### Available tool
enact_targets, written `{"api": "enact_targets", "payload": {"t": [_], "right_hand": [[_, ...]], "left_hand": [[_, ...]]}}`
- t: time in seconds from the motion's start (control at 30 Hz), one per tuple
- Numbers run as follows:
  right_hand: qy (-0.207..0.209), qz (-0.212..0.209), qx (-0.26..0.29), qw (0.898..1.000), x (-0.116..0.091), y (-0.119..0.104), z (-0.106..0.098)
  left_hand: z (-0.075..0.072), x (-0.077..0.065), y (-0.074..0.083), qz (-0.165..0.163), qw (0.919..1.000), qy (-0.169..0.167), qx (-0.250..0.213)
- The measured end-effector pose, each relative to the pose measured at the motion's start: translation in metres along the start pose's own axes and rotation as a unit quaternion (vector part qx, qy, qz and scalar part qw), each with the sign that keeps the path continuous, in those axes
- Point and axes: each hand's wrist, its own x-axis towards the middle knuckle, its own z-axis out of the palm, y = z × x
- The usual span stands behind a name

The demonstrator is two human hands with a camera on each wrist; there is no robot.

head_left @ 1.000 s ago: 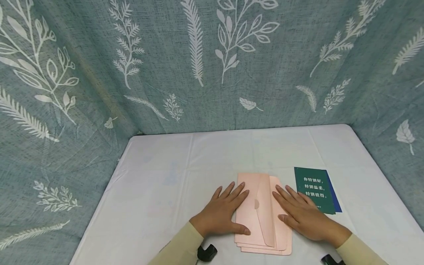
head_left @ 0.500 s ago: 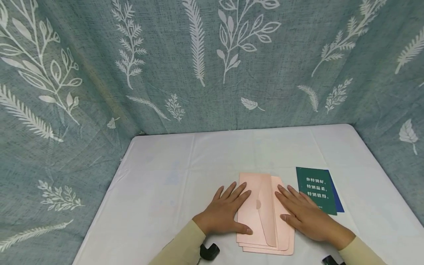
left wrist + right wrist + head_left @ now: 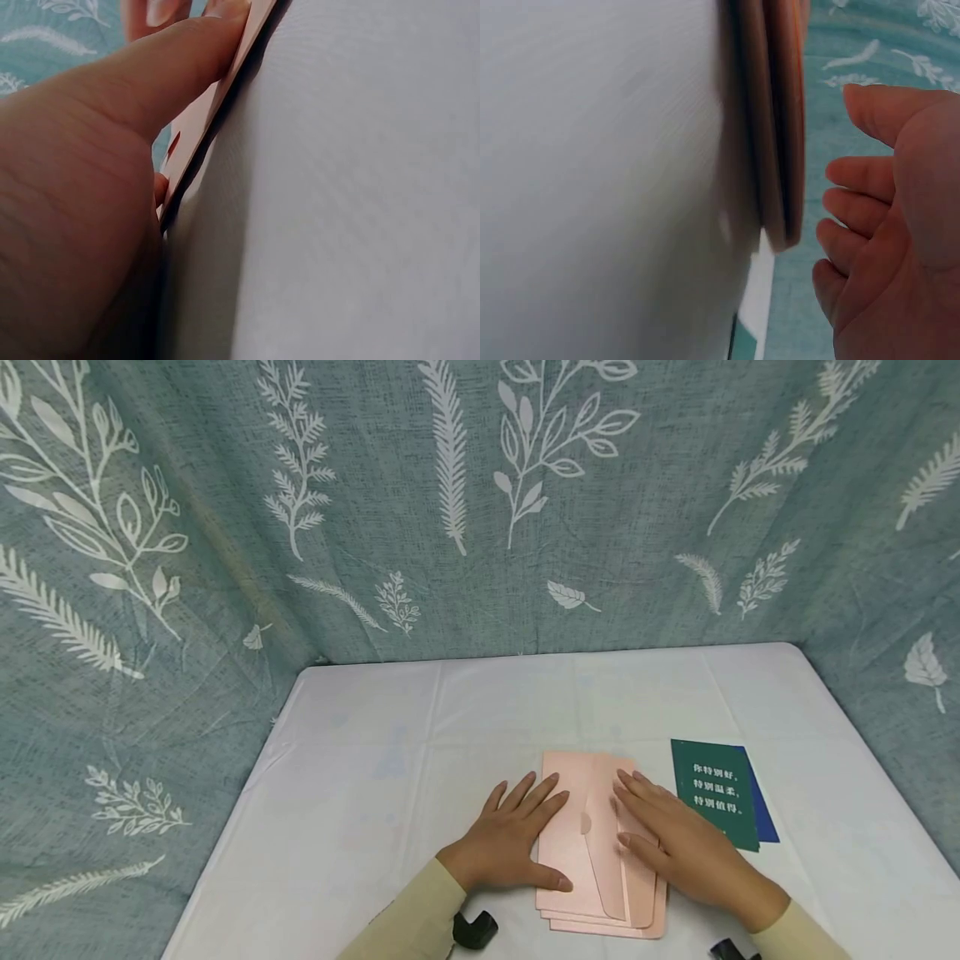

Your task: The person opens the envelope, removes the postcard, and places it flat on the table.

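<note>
A loosely fanned stack of pink envelopes [image 3: 600, 860] lies on the white-covered table, the top one with its flap side up. My left hand [image 3: 510, 843] rests on its left part, fingers spread; in the left wrist view the thumb [image 3: 180, 64] lies along the envelope edge. My right hand [image 3: 682, 843] is over the right side of the stack with straight fingers. Seen from the right wrist, that hand [image 3: 885, 195] has a gap between its fingers and the layered envelope edges [image 3: 772, 135]. Neither hand grips anything.
Right of the stack, a green card [image 3: 716, 814] with white writing overlaps a blue card [image 3: 763, 818]. A leaf-patterned teal curtain [image 3: 465, 593] hangs around the table's back and sides. Black wrist devices [image 3: 475, 930] sit below the sleeves.
My right hand has lifted off the envelopes' right part and shifted slightly left over them. The left hand stays in place on the stack.
</note>
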Motion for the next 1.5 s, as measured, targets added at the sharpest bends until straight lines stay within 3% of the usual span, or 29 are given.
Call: {"api": "enact_targets", "payload": {"t": [0.27,0.43,0.57,0.83,1.5], "right_hand": [[0.004,-0.013,0.036,0.999,0.012,-0.014,0.004],[-0.035,-0.010,0.057,0.998,0.016,-0.021,0.014],[-0.054,-0.021,0.036,0.998,0.017,-0.022,0.023],[-0.048,-0.048,-0.037,0.997,0.016,-0.022,0.037],[-0.054,-0.040,-0.047,0.997,0.014,-0.029,0.039]], "left_hand": [[-0.001,0.000,0.001,-0.003,1.0000,-0.001,-0.004],[-0.001,0.000,0.001,0.000,1.0000,0.001,0.000],[-0.002,0.000,0.002,0.001,1.0000,0.000,0.000],[-0.003,0.000,0.004,-0.005,1.0000,-0.004,0.006],[0.000,0.000,0.003,-0.006,1.0000,-0.004,0.004]]}}
